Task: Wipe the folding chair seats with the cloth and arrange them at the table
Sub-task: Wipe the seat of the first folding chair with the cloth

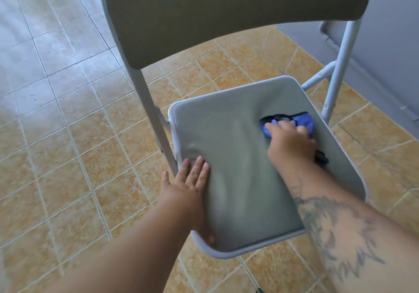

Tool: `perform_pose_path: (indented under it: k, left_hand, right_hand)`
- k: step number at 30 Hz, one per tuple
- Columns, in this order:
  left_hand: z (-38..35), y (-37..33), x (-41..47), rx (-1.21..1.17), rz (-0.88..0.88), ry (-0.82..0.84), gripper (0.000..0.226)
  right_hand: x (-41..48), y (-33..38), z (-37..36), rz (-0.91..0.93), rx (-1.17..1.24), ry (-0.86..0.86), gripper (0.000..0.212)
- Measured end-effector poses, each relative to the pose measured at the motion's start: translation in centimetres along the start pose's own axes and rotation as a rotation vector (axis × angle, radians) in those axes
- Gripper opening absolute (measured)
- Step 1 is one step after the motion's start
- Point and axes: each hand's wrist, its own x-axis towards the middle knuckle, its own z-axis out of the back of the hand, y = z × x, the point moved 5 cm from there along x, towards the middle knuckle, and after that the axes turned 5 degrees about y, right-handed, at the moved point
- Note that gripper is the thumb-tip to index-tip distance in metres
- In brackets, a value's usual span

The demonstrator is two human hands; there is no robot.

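Observation:
A grey folding chair stands unfolded in front of me, its padded seat (238, 156) below its backrest (226, 9). My right hand (292, 143) presses a bunched blue cloth (303, 122) onto the seat's far right part. My left hand (192, 190) lies flat on the seat's near left edge, fingers spread, thumb curled over the front rim. The cloth is partly hidden under my right hand.
The chair's white metal frame (149, 102) runs down on the left, with rear legs (335, 81) at the right. Tan floor tiles (68, 156) surround the chair. A grey wall (390, 43) stands close behind on the right.

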Motion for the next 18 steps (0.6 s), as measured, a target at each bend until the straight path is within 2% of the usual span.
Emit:
perform_pose_path:
  k: [3,6,8,11,13,15,18]
  left_hand:
    - [-0.3,0.3,0.2,-0.025,0.016,0.051,0.162]
    - [-0.3,0.4,-0.1,-0.029,0.028,0.095,0.161]
    - [-0.3,0.4,0.0,-0.041,0.025,0.126,0.161]
    - [-0.3,0.4,0.2,-0.056,0.020,0.163,0.161]
    - [-0.2,0.3,0.2,-0.061,0.020,0.182,0.161]
    - [0.0,0.3,0.0,-0.067,0.025,0.187,0.159]
    - [0.1,0.2,-0.2,-0.081,0.014,0.206,0.159]
  right_hand:
    - [-5.9,5.8,-2.9,0.340,-0.067,0.018,0.038]
    - [-12.5,2.0,-3.0,0.524,-0.102,0.046,0.045]
    - [-12.4,-4.9,-2.4,0.435,-0.192,0.030,0.049]
    - [-6.9,-13.9,0.5,-0.025,-0.174,0.015,0.050]
    - [-3.9,-14.5,0.7,-0.231,-0.110,-0.028,0.047]
    - [-2.7,-10.1,0.4,-0.192,-0.068,-0.066,0.042]
    - [-5.2,-2.0,-1.3,0.128,-0.074,-0.088,0.044]
